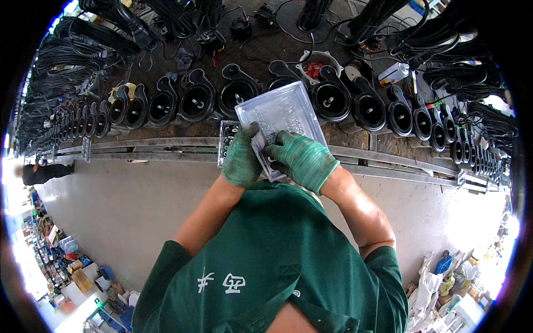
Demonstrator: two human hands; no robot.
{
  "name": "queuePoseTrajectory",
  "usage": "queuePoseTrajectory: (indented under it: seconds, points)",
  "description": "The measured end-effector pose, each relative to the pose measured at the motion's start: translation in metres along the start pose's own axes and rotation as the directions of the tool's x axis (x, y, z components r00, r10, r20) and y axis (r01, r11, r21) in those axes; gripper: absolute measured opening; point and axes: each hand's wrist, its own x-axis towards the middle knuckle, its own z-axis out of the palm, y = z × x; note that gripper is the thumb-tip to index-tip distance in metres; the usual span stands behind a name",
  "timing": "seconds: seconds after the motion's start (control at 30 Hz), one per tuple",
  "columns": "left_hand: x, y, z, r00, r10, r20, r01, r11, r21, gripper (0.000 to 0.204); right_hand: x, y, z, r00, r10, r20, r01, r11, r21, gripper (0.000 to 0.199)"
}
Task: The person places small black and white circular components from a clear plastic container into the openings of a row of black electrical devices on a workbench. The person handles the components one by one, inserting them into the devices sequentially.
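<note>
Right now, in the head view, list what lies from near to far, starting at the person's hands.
Left hand and right hand → clear plastic tray they hold → row of black round housings on the bench → bundles of black cables at the back.

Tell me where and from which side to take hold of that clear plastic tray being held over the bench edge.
Grip the clear plastic tray by its near short edge, coming from the person's side, likely the safest hold. It lies flat and tilted away, far end over the row of black round housings. The left hand and right hand already pinch that near edge.
</note>
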Motion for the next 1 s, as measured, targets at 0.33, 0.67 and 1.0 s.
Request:
queuePoseTrajectory:
  seconds: [0.33, 0.67, 1.0]
  points:
    - [0.001, -0.016, 0.025, 0.972, 0.152, -0.179, -0.137, 0.986, 0.093, 0.074, -0.059, 0.070, -0.046, 0.825, 0.216, -0.523, -0.060, 0.953, 0.299, 0.025]
    - [0.003, -0.038, 0.043, 0.956, 0.220, -0.192, -0.182, 0.963, 0.200, 0.077, -0.104, 0.239, -0.038, 0.633, 0.722, -0.280, -0.490, 0.653, 0.578, 0.024]
    - [0.021, -0.072, 0.034, 0.936, 0.258, -0.240, -0.202, 0.951, 0.235, 0.089, -0.103, 0.165, -0.059, 0.756, 0.388, -0.527, -0.347, 0.920, 0.180, 0.029]
